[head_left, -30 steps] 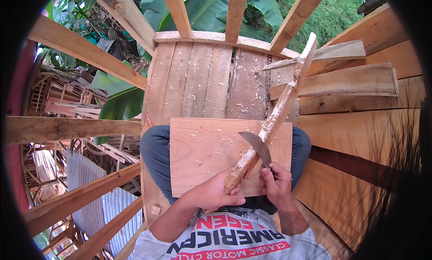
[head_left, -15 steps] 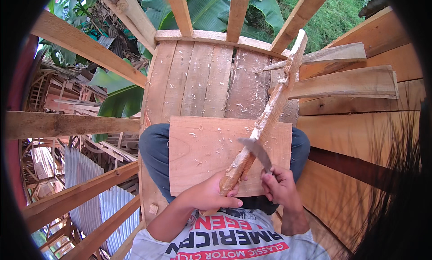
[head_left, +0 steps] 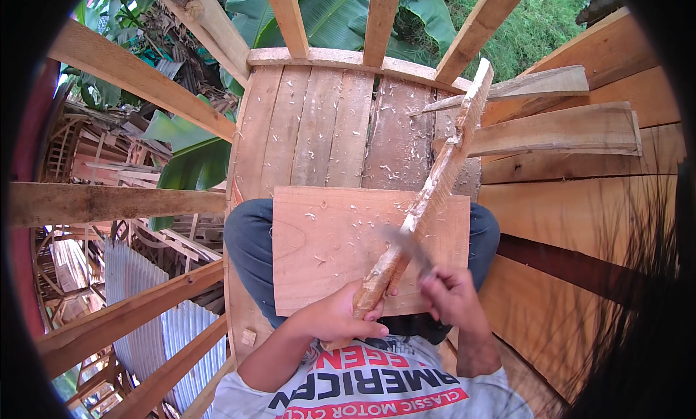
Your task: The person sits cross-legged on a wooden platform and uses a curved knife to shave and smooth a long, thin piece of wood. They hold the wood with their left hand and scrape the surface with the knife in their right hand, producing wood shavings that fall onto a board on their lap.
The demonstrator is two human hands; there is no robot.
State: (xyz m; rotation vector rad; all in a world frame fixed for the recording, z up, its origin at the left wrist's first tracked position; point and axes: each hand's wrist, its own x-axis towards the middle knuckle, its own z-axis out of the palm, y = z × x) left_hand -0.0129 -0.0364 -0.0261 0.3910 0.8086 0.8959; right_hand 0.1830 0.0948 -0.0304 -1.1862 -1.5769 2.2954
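Observation:
A long, rough piece of wood [head_left: 441, 174], partly whittled to pale patches, slants up and to the right across my lap. My left hand [head_left: 335, 312] is closed around its near end, close to my shirt. In my right hand [head_left: 451, 297] is a knife [head_left: 410, 246], its blade blurred by motion and lying across the wood just beyond my left hand. The handle is mostly hidden in my fingers. Under the wood, a flat wooden board [head_left: 312, 238] rests across my legs, with a few curled shavings on it.
Wood shavings lie scattered over the plank floor [head_left: 312, 129] ahead. Two loose wooden offcuts, one of them a wide piece [head_left: 558, 133], lie at the right by the plank wall [head_left: 558, 209]. Wooden rails [head_left: 116, 203] enclose the left and far sides, with banana leaves beyond.
The far end of the wood has dipped a little toward me. The knife blade has shifted slightly nearer and is now blurred. My left hand keeps its grip.

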